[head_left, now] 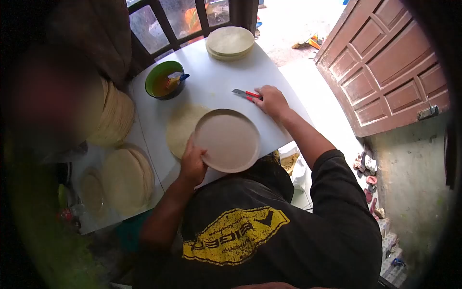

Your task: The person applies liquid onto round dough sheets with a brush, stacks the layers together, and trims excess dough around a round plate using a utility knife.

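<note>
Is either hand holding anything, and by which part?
The left hand holds the round plate by its near-left rim, thumb over the edge. The right hand is at the handle end of the red-handled tool; whether gripped cannot be told.

A brown paneled door (375, 62) stands open at the right of the view, with a metal latch (428, 112) near its lower edge. Below it, assorted shoes and sandals (370, 180) lie in an uneven row along the foot of a scuffed greenish wall (414, 168). At the top, a dark-framed window (179, 19) adjoins a dark curtain (91, 38), and blurry orange items (314, 41) lie on the sunlit ground outside.
</note>
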Action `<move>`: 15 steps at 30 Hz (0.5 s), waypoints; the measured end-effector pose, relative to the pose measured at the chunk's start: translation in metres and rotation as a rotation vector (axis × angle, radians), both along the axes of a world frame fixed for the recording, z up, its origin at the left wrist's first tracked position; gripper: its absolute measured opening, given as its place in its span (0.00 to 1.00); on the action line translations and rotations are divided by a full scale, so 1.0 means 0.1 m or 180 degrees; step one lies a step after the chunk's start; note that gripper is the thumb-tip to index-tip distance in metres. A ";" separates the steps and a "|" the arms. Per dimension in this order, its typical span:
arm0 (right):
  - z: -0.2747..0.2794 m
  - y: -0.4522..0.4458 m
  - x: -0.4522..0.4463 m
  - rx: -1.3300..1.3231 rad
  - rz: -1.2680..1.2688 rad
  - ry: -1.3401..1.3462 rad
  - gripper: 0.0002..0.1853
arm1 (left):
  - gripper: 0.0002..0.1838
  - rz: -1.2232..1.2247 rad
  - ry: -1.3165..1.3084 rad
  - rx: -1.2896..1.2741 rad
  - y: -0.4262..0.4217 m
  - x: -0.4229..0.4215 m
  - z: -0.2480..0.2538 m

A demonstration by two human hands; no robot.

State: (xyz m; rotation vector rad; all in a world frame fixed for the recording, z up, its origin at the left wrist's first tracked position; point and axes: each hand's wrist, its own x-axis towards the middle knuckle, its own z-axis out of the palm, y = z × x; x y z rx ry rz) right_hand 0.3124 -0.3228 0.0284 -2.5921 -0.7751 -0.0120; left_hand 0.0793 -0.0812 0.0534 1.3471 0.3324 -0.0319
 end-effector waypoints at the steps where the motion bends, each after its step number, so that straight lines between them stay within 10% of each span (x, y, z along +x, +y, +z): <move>1: 0.04 -0.01 0.01 0.0014 0.0003 -0.0018 0.21 | 0.33 0.0119 0.0203 -0.0568 -0.11 0.10 0.00; 15: 0.09 -0.72 0.09 -0.0424 -0.0110 -0.0106 0.17 | 0.47 -0.0192 0.0426 -0.0305 -0.78 0.68 -0.03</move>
